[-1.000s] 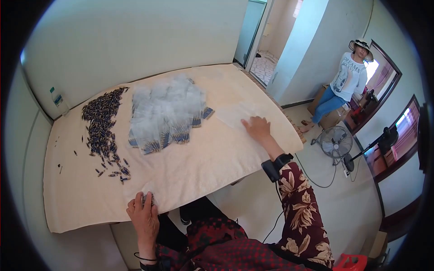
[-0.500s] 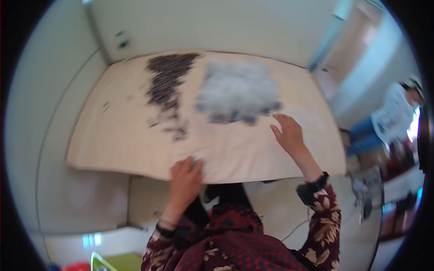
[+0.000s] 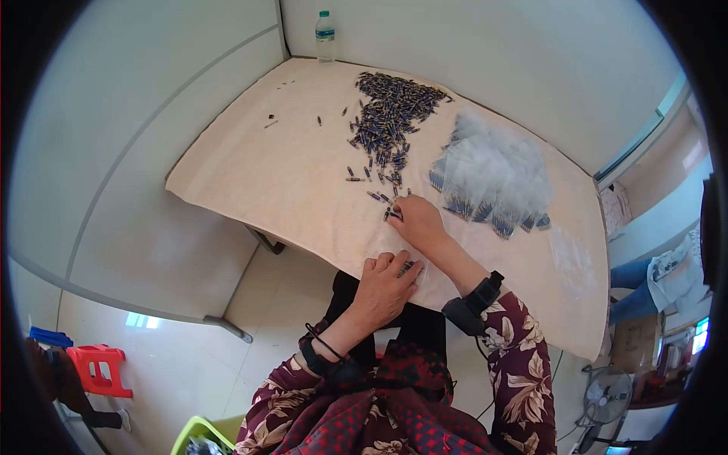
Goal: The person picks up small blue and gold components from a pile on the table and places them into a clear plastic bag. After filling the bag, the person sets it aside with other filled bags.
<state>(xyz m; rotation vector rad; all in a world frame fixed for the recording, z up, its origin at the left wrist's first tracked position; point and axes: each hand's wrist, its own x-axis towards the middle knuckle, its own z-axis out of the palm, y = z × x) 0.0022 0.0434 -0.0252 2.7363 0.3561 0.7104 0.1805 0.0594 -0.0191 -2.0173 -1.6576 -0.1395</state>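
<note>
A pile of small dark blue cylinders with lighter ends (image 3: pixel 393 110) lies on the cloth-covered table and thins out towards me. At its near tail my right hand (image 3: pixel 418 222) has thumb and fingers pinched together at a few loose pieces, partly hiding them. My left hand (image 3: pixel 384 288) rests by the front edge, its fingers curled over several of the same cylinders (image 3: pixel 409 267). To the right of the pile lies a heap of clear plastic bags (image 3: pixel 497 163), with rows of cylinders showing at its near side.
Flat clear bags (image 3: pixel 570 258) lie at the table's right. A water bottle (image 3: pixel 325 38) stands at the back corner. Pale partitions (image 3: pixel 470 53) border the table. On the floor are a red stool (image 3: pixel 100 370), a green bin (image 3: pixel 199 434) and a fan (image 3: pixel 608 394). Another person (image 3: pixel 671 269) is at right.
My view has turned left and sharpened, so the table's contents sit further right. My right hand has gone from beside the bags to the pile's tail. The left stays near the front edge.
</note>
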